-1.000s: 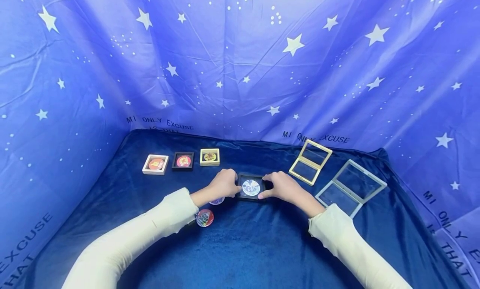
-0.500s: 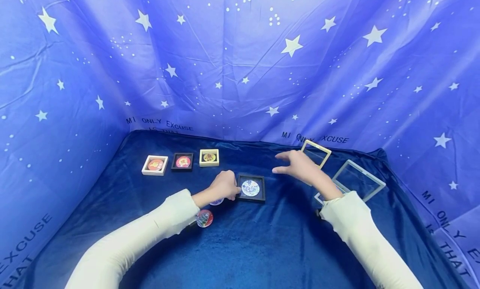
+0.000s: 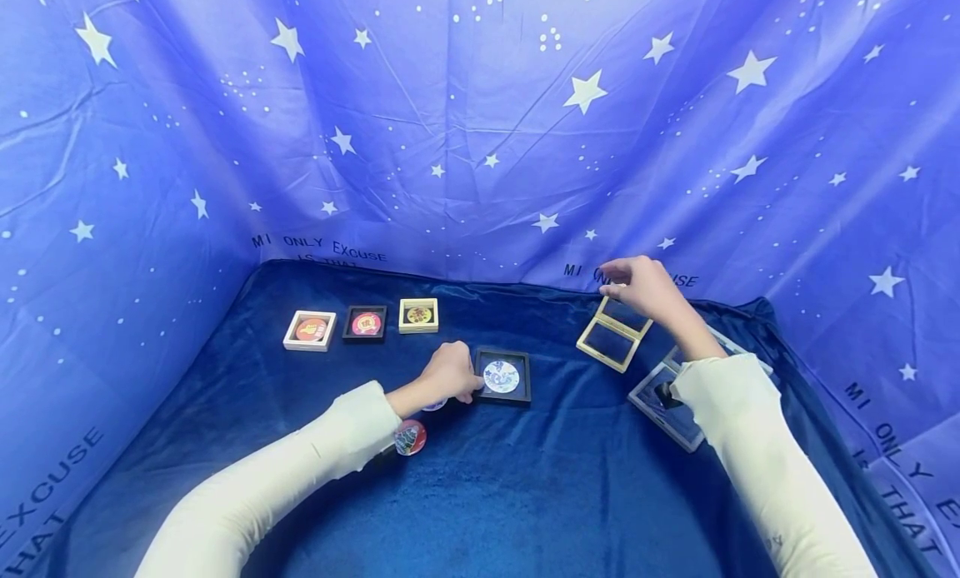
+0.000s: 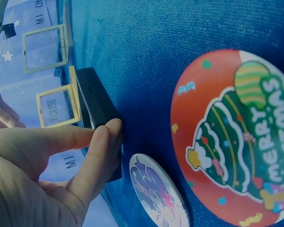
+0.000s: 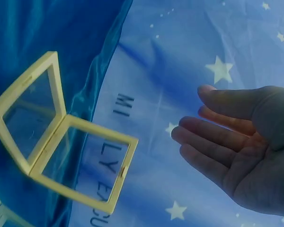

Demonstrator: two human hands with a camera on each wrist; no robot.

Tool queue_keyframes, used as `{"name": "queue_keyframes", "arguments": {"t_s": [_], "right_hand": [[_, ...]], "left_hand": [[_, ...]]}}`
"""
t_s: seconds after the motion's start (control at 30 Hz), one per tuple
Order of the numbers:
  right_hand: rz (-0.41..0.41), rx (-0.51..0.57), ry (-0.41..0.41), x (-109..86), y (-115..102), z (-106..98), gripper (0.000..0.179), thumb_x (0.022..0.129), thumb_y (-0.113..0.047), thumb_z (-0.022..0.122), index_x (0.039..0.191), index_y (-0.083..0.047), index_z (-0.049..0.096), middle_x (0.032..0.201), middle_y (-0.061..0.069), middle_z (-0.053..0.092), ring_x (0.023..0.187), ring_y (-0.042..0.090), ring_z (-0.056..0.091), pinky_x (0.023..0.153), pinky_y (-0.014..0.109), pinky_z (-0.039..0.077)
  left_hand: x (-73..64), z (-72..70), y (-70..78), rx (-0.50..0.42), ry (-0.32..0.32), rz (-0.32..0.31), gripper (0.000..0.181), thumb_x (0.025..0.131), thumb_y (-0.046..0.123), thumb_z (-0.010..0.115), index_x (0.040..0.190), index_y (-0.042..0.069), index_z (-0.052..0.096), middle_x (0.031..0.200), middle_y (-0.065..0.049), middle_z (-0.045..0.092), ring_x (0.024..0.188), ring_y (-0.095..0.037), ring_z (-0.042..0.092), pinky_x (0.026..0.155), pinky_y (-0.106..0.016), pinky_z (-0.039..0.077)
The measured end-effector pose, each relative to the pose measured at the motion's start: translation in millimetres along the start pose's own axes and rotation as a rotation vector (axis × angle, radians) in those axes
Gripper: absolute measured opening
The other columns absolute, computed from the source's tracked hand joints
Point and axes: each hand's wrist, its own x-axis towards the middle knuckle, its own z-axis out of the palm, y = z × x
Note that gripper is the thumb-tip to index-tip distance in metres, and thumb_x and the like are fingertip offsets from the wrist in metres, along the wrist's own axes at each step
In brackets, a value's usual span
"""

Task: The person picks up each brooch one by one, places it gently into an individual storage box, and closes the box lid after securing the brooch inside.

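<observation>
In the head view my left hand (image 3: 447, 372) grips the left side of a black square display frame (image 3: 504, 397), which lies on the cloth with a round blue-and-white badge (image 3: 501, 376) inside. The left wrist view shows its fingertips against the black edge. Near that hand lie a red Christmas-tree badge (image 4: 222, 142) and a smaller purple-patterned badge (image 4: 158, 191). My right hand (image 3: 643, 288) is raised at the back right, fingers loosely extended and holding nothing. It hovers by the upper panel of an unfolded yellow display frame (image 5: 61, 127), apart from it in the right wrist view.
Behind the left hand stand a white frame (image 3: 309, 346), another black frame (image 3: 365, 334) and a closed yellow frame (image 3: 418, 328), each with a badge inside. An unfolded pale grey frame (image 3: 647, 395) lies partly under the right sleeve. A starry curtain (image 3: 480, 128) hangs behind.
My right hand has let go of the black frame's right side and moved right and back, up to the unfolded yellow frame. My left hand has stayed at the black frame.
</observation>
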Motion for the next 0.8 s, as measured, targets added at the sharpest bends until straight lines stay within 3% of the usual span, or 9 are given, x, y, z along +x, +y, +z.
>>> {"name": "queue_keyframes", "arguments": {"t_s": [0.4, 0.67, 0.8], "right_hand": [[0.078, 0.017, 0.073, 0.9, 24, -10, 0.041, 0.100, -0.010, 0.062, 0.135, 0.011, 0.057, 0.131, 0.032, 0.062, 0.120, 0.049, 0.061, 0.100, 0.059, 0.048], [0.160, -0.020, 0.076, 3.8, 38, -9, 0.040, 0.100, -0.010, 0.061, 0.133, 0.012, 0.058, 0.131, 0.034, 0.061, 0.120, 0.050, 0.060, 0.099, 0.060, 0.048], [0.164, -0.052, 0.080, 5.3, 45, -7, 0.040, 0.098, -0.010, 0.063, 0.131, 0.013, 0.060, 0.128, 0.035, 0.062, 0.117, 0.051, 0.061, 0.097, 0.060, 0.049]], "left_hand": [[-0.9, 0.9, 0.6, -0.014, 0.042, -0.006, 0.031, 0.084, 0.004, 0.076, 0.055, 0.005, 0.065, 0.052, -0.007, 0.068, 0.046, -0.012, 0.068, 0.050, -0.022, 0.053], [1.9, -2.5, 0.5, 0.037, 0.049, -0.030, 0.032, 0.083, 0.007, 0.077, 0.054, 0.008, 0.063, 0.049, -0.003, 0.066, 0.046, -0.012, 0.068, 0.056, -0.023, 0.056], [4.6, -9.1, 1.7, 0.064, 0.056, -0.043, 0.029, 0.084, 0.009, 0.077, 0.056, 0.007, 0.067, 0.050, -0.003, 0.067, 0.050, -0.015, 0.070, 0.059, -0.024, 0.057]]}}
